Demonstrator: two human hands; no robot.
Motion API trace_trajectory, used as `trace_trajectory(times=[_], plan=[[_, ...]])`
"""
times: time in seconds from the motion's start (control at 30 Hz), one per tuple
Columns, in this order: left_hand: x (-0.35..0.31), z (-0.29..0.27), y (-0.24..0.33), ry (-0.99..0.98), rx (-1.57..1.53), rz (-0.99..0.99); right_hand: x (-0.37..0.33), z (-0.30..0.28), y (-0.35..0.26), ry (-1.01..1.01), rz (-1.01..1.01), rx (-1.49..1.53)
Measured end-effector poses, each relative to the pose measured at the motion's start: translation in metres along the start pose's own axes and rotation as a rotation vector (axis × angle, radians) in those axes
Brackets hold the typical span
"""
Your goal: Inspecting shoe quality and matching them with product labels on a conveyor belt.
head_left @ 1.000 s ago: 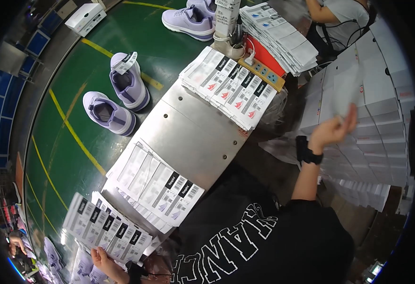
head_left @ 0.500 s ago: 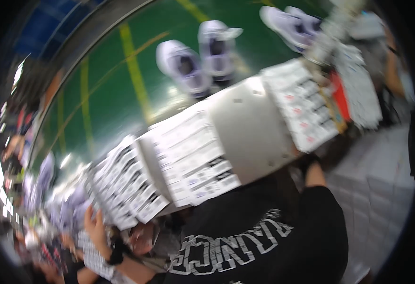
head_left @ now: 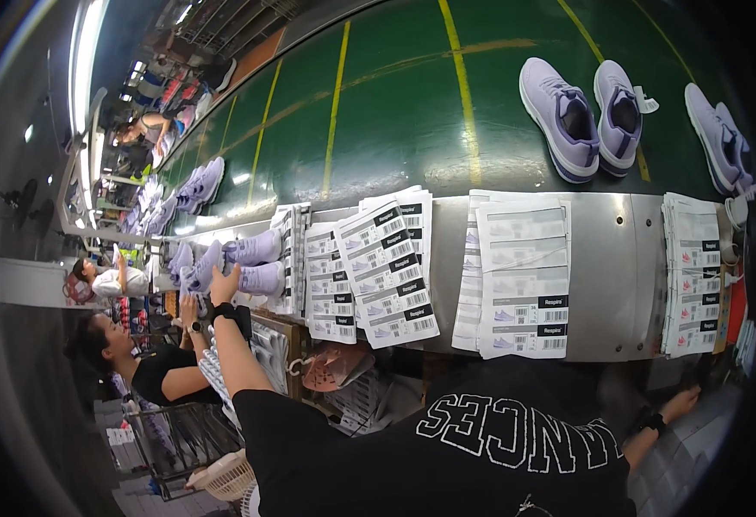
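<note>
The left hand [head_left: 223,283] reaches far out to the left of the frame, to a lilac sports shoe with a pale sole [head_left: 262,279] that lies on its side at the left end of the grey steel bench [head_left: 615,258]. The fingers are spread and lie flat on the shoe; I cannot tell if they really close around it. A second lilac shoe [head_left: 256,247] lies just above it, so the pair is together at the edge where an arm can reach it.

The right hand [head_left: 681,401] hangs low at the lower right of the frame, beside the body and below the bench edge. It looks loosely open and holds nothing that I can see.

On the bench, stacks of white label sheets with black bars [head_left: 385,271] lie side by side in the middle, probably so that each kind is easy to pick. Behind them the green conveyor belt with yellow lines [head_left: 395,112] carries more lilac shoes [head_left: 559,116] standing upright at the upper right
</note>
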State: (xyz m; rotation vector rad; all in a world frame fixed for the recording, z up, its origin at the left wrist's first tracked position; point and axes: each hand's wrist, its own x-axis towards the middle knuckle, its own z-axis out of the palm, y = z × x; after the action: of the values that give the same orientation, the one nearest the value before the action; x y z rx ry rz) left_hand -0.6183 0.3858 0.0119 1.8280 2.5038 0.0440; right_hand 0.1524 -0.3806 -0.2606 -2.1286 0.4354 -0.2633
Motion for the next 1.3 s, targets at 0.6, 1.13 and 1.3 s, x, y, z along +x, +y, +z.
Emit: trace_trajectory(times=[0.6, 1.13, 1.3], plan=[[0.039, 0.016, 0.006, -0.071, -0.934, -0.146, -0.119, -0.038, -0.262, -0.001, -0.780, 0.184], [-0.336, 0.015, 0.309, 0.410, 0.203, 2.504, -0.335, 0.073, -0.345, -1.359, -0.938, 0.225], [-0.335, -0.002, 0.299, -0.705, -0.529, 1.802, -0.327, 0.067, -0.334, -1.351, -0.969, 0.090]])
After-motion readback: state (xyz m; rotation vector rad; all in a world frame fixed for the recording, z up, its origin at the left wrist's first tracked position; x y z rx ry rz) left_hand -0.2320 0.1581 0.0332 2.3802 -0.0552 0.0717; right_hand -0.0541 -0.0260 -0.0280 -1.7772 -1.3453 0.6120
